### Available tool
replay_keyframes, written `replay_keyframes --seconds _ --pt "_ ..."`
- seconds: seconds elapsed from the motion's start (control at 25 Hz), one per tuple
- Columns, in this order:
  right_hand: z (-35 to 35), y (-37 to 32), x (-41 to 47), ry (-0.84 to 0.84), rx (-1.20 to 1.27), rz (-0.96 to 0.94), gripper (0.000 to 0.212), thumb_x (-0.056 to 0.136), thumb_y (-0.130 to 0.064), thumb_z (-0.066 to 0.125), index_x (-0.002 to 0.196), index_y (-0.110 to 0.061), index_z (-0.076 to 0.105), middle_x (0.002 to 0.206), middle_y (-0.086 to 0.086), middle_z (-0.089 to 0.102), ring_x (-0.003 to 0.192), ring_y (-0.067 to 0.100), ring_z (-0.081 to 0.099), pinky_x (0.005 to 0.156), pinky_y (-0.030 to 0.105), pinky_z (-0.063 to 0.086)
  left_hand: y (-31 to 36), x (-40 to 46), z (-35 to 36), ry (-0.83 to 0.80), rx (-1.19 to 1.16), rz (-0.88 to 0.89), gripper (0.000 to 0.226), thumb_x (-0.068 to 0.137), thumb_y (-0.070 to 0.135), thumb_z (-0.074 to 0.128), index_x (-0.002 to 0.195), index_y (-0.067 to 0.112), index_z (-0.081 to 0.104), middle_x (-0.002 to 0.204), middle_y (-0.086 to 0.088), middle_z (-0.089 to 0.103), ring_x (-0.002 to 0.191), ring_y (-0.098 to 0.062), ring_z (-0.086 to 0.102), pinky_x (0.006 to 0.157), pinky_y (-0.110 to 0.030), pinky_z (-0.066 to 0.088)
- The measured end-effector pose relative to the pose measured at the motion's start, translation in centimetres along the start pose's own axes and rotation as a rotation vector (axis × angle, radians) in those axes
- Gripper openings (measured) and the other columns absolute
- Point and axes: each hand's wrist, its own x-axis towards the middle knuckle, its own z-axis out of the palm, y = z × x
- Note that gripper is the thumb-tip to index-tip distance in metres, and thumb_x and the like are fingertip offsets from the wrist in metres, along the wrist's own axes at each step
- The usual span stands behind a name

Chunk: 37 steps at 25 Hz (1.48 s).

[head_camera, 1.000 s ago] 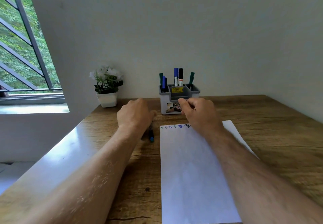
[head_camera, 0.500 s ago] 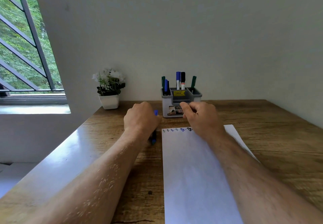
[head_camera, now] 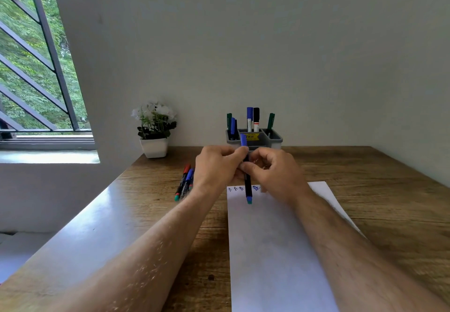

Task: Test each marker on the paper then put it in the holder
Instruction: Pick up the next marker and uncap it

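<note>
Left hand: the left hand (head_camera: 216, 165) is up over the far end of the paper, fingers curled in, thumb and forefinger pinching the blue-capped marker (head_camera: 247, 180) right below its cap.
Right hand: the right hand (head_camera: 275, 172) meets it from the other side, fingertips gripping the black barrel a little lower down.
Marker in play: held upright between both hands, above the top edge of the paper, blue cap pointing up in front of the holder, teal end pointing down.
Paper: the white sheet of paper (head_camera: 275, 250) lies lengthwise on the table, with a row of small blue scribbles (head_camera: 236, 189) along its far edge.
Holder: the grey holder (head_camera: 275, 138) stands at the back by the wall, just behind the hands, with green, blue and black capped markers standing in its compartments.
Waiting markers: a small bunch of loose markers (head_camera: 185, 183) lies on the table just left of the left wrist, red and blue caps showing.
Table: wooden table (head_camera: 389, 189), with a potted white flower (head_camera: 155, 129) at the back left.
</note>
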Motion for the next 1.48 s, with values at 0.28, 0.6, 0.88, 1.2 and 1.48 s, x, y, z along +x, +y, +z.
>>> replay_keyframes --seconds 0.28,0.6,0.88,1.2,1.48 --pt "-0.4 -0.4 0.1 0.012 0.173 0.103 0.015 0.092 -0.012 0.061 0.103 -0.02 0.067 0.065 -0.002 0.069 0.049 0.006 0.064 0.048 0.021 0.051 0.9 0.9 -0.2 -0.023 -0.227 -0.001 0.03 0.082 0.046 0.074 0.08 0.016 0.077 0.071 -0.004 0.074 0.059 -0.014 0.066 0.058 -0.025 0.058" --pt "-0.4 0.7 0.4 0.123 -0.065 0.035 0.028 0.094 -0.018 0.057 0.118 -0.024 0.071 0.071 -0.01 0.066 0.054 -0.004 0.057 0.046 0.011 0.042 0.6 2.0 1.4 -0.043 -0.456 -0.188 0.021 0.089 0.026 0.071 0.094 0.005 0.075 0.072 -0.007 0.071 0.057 -0.012 0.064 0.055 -0.022 0.055" --pt "-0.2 0.9 0.7 0.137 -0.141 0.027 0.028 0.094 -0.042 0.062 0.108 -0.022 0.076 0.069 -0.016 0.067 0.057 -0.002 0.062 0.044 0.011 0.04 -0.4 1.7 1.0 -0.073 -0.486 -0.202 0.03 0.082 0.034 0.077 0.093 0.007 0.074 0.075 -0.007 0.073 0.059 -0.013 0.066 0.057 -0.023 0.057" --pt "-1.6 0.9 0.6 0.24 -0.136 0.103 0.034 0.091 -0.05 0.062 0.079 -0.021 0.075 0.053 -0.014 0.059 0.045 -0.005 0.053 0.041 0.011 0.031 0.2 1.9 0.2 0.016 -0.697 -0.276 0.022 0.095 0.022 0.063 0.105 0.004 0.07 0.085 -0.013 0.075 0.07 -0.017 0.071 0.066 -0.026 0.061" --pt "-1.4 0.2 0.4 0.315 0.154 0.119 0.023 0.097 -0.018 0.057 0.115 -0.016 0.072 0.064 -0.011 0.063 0.051 -0.005 0.055 0.048 0.008 0.039 0.4 0.9 1.2 -0.12 0.24 0.145 0.021 0.096 0.012 0.039 0.102 0.025 0.055 0.101 -0.003 0.064 0.084 -0.014 0.06 0.071 -0.032 0.051"
